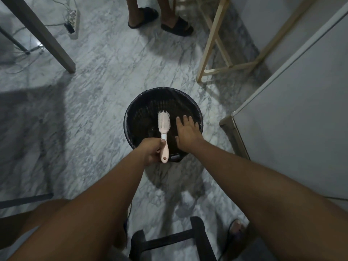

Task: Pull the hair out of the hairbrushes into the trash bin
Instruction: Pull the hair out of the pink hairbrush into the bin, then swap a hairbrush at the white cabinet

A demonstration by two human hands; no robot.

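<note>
A left hand [153,151] grips the pink hairbrush [163,129] by its stiff, light handle above the black trash bin [131,110]; the right hand [186,132] hovers beside, fingers [185,119] spread, holding nothing.

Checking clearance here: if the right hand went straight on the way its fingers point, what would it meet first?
Likely the far inner wall of the trash bin; the right hand hangs open over it. Depth is unclear.
</note>
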